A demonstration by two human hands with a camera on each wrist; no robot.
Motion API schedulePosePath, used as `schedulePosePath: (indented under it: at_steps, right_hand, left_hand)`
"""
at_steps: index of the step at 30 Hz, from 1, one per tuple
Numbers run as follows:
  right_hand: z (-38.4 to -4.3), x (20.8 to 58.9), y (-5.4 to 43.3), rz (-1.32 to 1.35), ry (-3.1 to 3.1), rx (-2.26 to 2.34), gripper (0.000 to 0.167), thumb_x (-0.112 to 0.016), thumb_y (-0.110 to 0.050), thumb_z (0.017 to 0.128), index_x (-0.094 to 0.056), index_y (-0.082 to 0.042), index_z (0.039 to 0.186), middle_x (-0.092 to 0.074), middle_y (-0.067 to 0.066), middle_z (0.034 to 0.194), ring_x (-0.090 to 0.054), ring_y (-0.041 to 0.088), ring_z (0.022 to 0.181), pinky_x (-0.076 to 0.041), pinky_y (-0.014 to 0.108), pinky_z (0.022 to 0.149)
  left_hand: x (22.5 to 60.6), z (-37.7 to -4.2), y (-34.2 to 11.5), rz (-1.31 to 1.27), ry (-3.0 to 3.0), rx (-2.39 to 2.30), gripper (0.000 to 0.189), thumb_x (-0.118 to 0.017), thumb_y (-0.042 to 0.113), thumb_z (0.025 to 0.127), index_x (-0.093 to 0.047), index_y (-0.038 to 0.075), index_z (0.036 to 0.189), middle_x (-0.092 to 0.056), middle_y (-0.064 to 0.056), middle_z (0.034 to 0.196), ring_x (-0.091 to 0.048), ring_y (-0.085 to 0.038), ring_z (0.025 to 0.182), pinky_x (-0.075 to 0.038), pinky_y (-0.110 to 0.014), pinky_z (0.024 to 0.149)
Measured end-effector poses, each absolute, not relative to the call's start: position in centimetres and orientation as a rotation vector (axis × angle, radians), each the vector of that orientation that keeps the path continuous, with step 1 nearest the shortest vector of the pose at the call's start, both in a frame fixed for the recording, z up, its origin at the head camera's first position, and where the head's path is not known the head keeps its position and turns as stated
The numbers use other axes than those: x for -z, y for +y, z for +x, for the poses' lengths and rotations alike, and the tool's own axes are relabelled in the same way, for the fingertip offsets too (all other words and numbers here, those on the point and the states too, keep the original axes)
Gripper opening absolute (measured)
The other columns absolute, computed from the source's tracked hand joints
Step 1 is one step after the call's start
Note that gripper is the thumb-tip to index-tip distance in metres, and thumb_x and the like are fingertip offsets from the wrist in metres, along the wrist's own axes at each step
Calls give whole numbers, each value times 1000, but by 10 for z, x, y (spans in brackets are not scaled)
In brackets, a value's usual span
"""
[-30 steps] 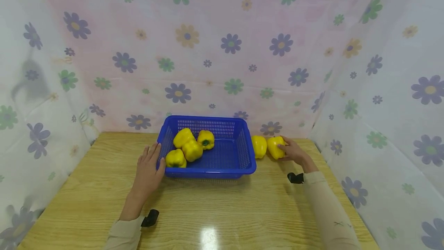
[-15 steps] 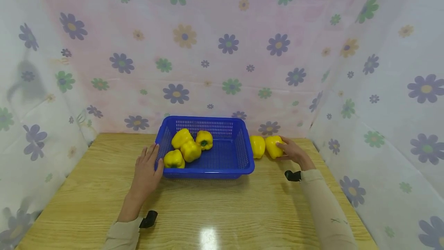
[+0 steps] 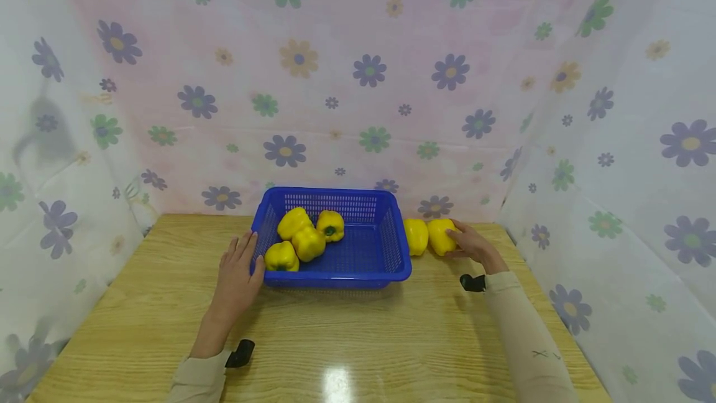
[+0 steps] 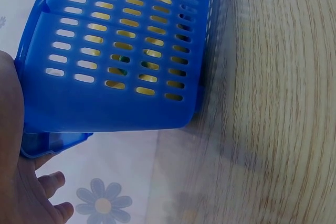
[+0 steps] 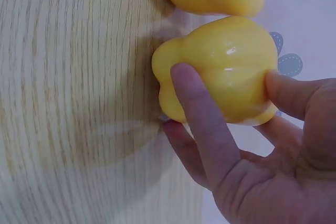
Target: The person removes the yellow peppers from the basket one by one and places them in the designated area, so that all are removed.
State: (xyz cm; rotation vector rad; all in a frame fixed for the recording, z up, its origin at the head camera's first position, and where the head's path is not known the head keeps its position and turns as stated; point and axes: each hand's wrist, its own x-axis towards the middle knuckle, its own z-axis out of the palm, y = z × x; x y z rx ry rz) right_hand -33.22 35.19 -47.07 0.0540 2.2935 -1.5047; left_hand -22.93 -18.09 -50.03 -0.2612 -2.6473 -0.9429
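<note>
My right hand (image 3: 470, 243) holds a yellow bell pepper (image 5: 226, 66) on the table, right of the basket. In the right wrist view, thumb and fingers lie around its near side, one finger along its face. A second yellow bell pepper (image 3: 416, 237) stands between it and the blue plastic basket (image 3: 347, 276). Several more yellow bell peppers (image 3: 309, 243) lie in the basket's left half. At the basket's front left corner rests my left hand (image 3: 237, 273), its fingers stretched along the left rim and its thumb at the corner. The slotted basket wall (image 4: 110, 103) fills much of the left wrist view.
The basket stands on a wood-grain table (image 3: 358, 334), close to its back edge. Flower-patterned cloth (image 3: 335, 79) hangs behind the table and along both sides. A black wrist mount (image 3: 240, 354) sticks out from the left sleeve, and another black mount (image 3: 472, 283) from the right.
</note>
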Motion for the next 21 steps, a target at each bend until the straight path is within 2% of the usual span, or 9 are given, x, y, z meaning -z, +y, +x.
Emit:
schedulePosePath:
  at_steps: [7, 11, 16, 21]
  right_hand:
    - [-333, 477, 357, 52, 2274, 1552, 66, -31, -24, 113, 7, -1, 162, -21, 39, 154, -60, 33, 113, -56, 42, 97]
    - [-332, 478, 356, 36, 2265, 1566, 66, -31, -25, 113, 5, 1, 162, -22, 38, 154, -57, 35, 118, -57, 38, 96]
    - [-328, 478, 354, 23, 2242, 1592, 67, -30, -26, 113, 6, 2, 161, -19, 38, 156, -48, 42, 129, -53, 43, 102]
    - [-327, 481, 356, 12, 2245, 1605, 69, -32, -29, 113, 8, 0, 162, -19, 37, 156, -53, 34, 122, -49, 48, 107]
  left_hand:
    - [501, -229, -181, -266, -2625, 948, 56, -44, 19, 106, -35, -6, 155, -30, -28, 162, -17, -57, 149, -14, -77, 113]
    - [501, -229, -180, -270, -2608, 950, 55, -45, 19, 106, -36, -7, 154, -31, -29, 161, -19, -57, 148, -15, -77, 112]
    - [499, -228, -180, -271, -2615, 959, 55, -45, 19, 106, -35, -6, 155, -30, -28, 162, -18, -56, 149, -14, -77, 113]
    - [499, -228, -180, -265, -2618, 951, 55, -45, 18, 106, -35, -6, 155, -30, -27, 162, -18, -55, 149, -14, -77, 113]
